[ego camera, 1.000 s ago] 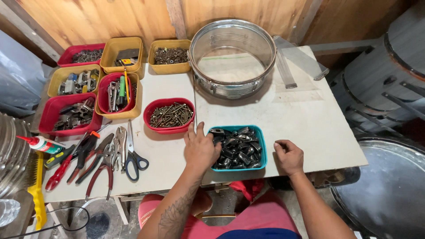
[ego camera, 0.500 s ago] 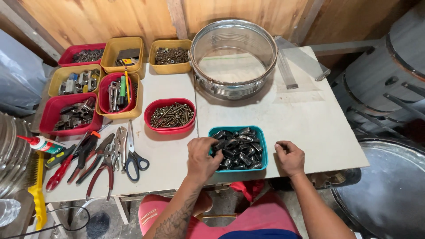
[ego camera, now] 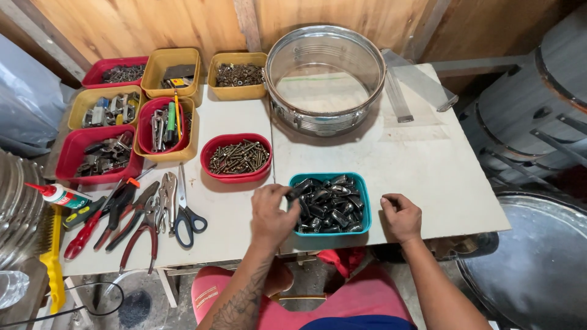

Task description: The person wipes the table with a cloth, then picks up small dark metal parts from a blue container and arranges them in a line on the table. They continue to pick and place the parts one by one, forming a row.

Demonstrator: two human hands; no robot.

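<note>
Teal rectangular plastic tray (ego camera: 365, 183) of dark metal fittings (ego camera: 330, 205) sits on the white counter (ego camera: 422, 165). Left hand (ego camera: 272, 214) pinches one fitting at the tray's left rim; right hand (ego camera: 400, 217) rests curled shut just right of the tray.

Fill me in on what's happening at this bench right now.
A person sits at a white table. Their left hand pinches a dark metal piece at the edge of a teal tray full of similar parts. Their right hand rests closed on the table beside the tray. Pliers and scissors lie to the left.
</note>
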